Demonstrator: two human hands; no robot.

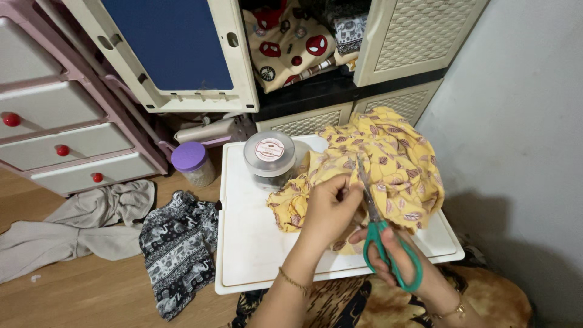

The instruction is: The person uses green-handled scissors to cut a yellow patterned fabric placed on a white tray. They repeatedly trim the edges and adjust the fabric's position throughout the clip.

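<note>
The right hand grips green-handled scissors, fingers through the loops, the blades pointing up into the yellow leaf-print cloth heaped on the white tray. The left hand pinches a fold of that cloth just beside the blades. A clear lidded jar stands on the tray behind.

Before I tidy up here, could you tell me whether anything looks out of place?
Yes: a beige garment and a black-and-white patterned cloth lie crumpled on the wooden floor, left of the white tray, and the cabinet doors stand open.
</note>
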